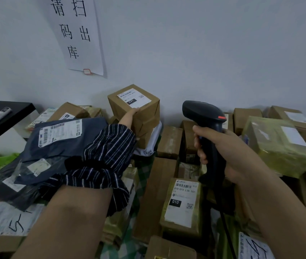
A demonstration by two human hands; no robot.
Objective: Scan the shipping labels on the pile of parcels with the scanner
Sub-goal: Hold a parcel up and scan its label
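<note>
Our right hand (221, 152) clamps round the scanner (204, 116) handle, our left hand (129, 114) grips the box (144, 114), label (134, 98) up, left of and beyond the scanner's nose.

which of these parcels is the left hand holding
The upright brown box labelled 231, tallest at the back. The left hand grips its near edge; the right hand holds only the scanner.

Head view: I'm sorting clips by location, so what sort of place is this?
Probably a courier parcel depot: labelled parcels piled against the wall, a barcode scanner in the right hand, a paper notice above.
</note>
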